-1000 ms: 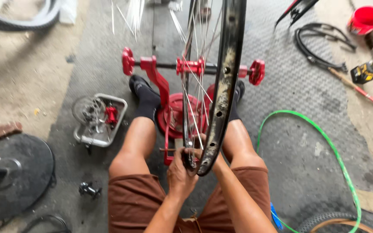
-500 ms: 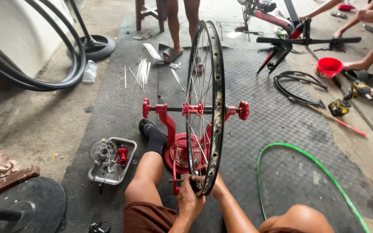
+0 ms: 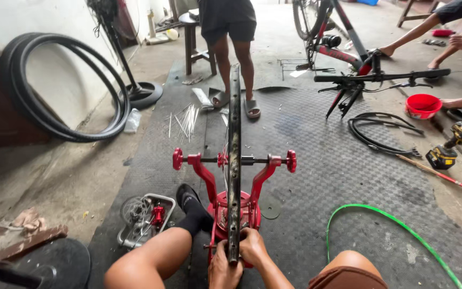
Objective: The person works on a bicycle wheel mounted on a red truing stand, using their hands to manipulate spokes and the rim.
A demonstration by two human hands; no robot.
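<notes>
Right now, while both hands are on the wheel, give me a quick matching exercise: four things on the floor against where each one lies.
Things:
1. black bicycle wheel rim
2. round red plastic bowl
3. thin green hoop
4. bundle of silver spokes

Places:
A. far right, near the yellow cordless drill
B. upright in the red truing stand
C. mat, far left of the wheel
D. mat, near right

Pairs: 1-B, 2-A, 3-D, 4-C

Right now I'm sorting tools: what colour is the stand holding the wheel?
Red: the truing stand shows best in the head view.

Wheel rim (image 3: 234,160) in stand (image 3: 235,206), tray (image 3: 146,219) left.
</notes>
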